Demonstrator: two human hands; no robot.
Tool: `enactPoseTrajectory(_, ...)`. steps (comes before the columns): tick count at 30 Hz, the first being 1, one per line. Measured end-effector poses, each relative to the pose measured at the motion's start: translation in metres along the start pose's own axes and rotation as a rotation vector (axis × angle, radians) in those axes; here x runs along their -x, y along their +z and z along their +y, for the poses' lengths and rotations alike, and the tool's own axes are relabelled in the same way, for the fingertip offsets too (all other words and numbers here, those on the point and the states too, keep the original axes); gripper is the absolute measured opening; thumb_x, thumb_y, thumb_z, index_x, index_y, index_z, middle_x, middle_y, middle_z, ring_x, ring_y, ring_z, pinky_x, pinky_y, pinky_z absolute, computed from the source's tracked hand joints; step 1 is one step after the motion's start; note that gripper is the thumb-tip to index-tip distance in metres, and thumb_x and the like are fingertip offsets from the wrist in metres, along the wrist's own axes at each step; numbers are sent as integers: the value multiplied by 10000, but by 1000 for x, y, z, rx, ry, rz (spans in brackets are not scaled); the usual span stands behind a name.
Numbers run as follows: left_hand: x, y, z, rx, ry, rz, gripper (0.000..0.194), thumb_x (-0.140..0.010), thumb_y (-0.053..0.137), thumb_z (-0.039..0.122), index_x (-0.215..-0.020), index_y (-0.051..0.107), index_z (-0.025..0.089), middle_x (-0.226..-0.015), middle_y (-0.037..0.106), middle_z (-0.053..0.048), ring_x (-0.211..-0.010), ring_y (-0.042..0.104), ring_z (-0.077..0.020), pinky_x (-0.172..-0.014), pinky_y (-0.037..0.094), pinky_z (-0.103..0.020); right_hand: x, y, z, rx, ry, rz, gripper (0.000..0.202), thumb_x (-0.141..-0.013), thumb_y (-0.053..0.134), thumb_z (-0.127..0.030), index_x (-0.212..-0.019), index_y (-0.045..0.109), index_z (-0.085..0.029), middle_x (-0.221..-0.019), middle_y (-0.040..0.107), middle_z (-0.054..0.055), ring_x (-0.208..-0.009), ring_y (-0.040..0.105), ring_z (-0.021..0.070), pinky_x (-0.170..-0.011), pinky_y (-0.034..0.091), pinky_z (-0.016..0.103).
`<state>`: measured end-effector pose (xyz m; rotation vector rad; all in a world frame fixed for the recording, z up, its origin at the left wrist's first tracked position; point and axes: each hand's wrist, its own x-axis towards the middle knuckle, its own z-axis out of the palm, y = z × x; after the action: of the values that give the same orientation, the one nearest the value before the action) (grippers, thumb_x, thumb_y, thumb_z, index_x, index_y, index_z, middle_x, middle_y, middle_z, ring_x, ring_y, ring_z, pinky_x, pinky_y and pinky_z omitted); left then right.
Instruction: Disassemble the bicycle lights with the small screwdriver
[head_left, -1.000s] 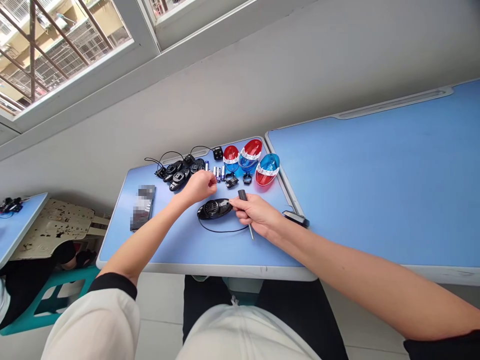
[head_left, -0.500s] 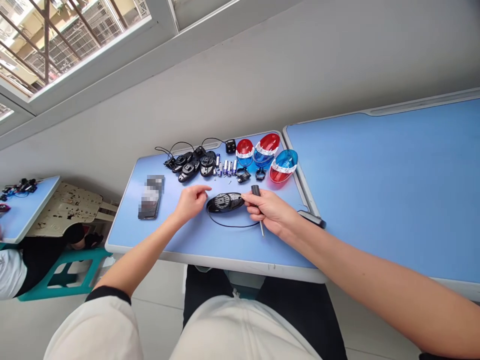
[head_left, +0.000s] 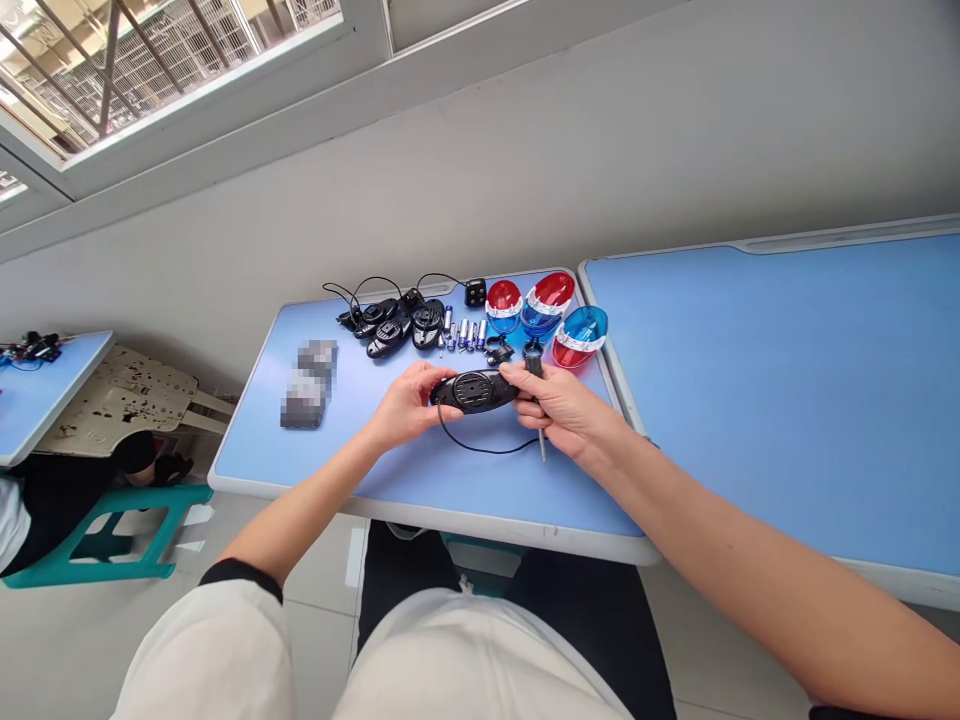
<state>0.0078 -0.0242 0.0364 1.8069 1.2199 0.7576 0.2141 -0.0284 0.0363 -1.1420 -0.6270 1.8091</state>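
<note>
Between my hands is a black oval plastic base [head_left: 475, 392] with a slotted round part and a thin black cable [head_left: 480, 449] looping below it. My left hand [head_left: 415, 402] grips its left end, thumb on the near side and fingers on the far side. At the other end, my right hand [head_left: 546, 400] pinches the base between thumb and finger. That same hand also keeps a screwdriver [head_left: 534, 364] in its palm, black handle up and metal shaft pointing down toward me.
Behind lie several similar black bases [head_left: 390, 330] with cables, several batteries [head_left: 471, 335], black clamps [head_left: 499, 350] and three red-and-blue covers [head_left: 550, 303]. A blurred-out item [head_left: 307, 385] lies at left. Another table [head_left: 787, 400] adjoins at right. A person sits by a green stool [head_left: 112, 540] at far left.
My left hand has moved right and closed on the base's left end. The base now sits in both hands, seemingly raised slightly. The view has shifted a little.
</note>
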Motion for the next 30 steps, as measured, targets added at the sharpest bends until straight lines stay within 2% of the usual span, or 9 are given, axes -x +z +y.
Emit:
enactPoseTrajectory(3,3,7,1,188,-112,51,467,-573,831,265,-1017,709,187,-840,551,-9,-716,482,-108,-698,439,-264,-3,-5,-1,24,-28,26,493,-458,903,-331,-667,486,-170,-505,353,-103,-392,224,-10,-326,146,120)
enactPoseTrajectory(6,9,12,0,429,-316,87,536,-542,843,221,-1052,694,153,-829,594,-17,-714,518,-103,-681,458,-261,-5,-8,-3,26,-24,43,463,-472,894,-282,-651,483,-170,-508,354,-98,-394,219,-11,-331,149,126)
enactPoseTrajectory(8,13,12,1,562,-439,70,458,-557,839,251,-973,709,109,-804,630,-45,-699,546,-112,-629,470,-256,-5,-8,-4,16,-21,46,440,-494,881,-254,-639,474,-170,-516,341,-98,-396,206,-13,-332,146,129)
enactPoseTrajectory(11,15,10,3,682,-543,13,329,-610,814,329,-780,715,66,-751,654,-94,-647,561,-117,-530,463,-240,-6,-8,-5,4,-29,54,420,-520,863,-236,-635,464,-173,-527,330,-96,-402,189,-12,-331,144,133)
enactPoseTrajectory(16,12,9,7,771,-617,29,277,-649,799,291,-745,704,50,-717,662,-104,-575,543,-91,-461,438,-212,-7,-9,-6,6,-1,73,413,-518,865,-229,-663,483,-171,-543,333,-97,-408,186,-13,-323,146,123)
enactPoseTrajectory(23,9,11,8,769,-672,140,139,-663,766,161,-655,668,63,-595,622,-58,-518,520,-81,-445,408,-210,-8,-10,-5,3,22,94,392,-537,860,-203,-663,490,-169,-557,347,-91,-404,198,-13,-313,154,114)
enactPoseTrajectory(30,9,11,9,873,-679,133,225,-602,819,200,-695,663,66,-599,608,-35,-511,479,-49,-462,376,-190,-9,-10,-6,14,62,99,355,-590,829,-193,-666,483,-173,-569,336,-84,-414,188,-4,-303,168,117)
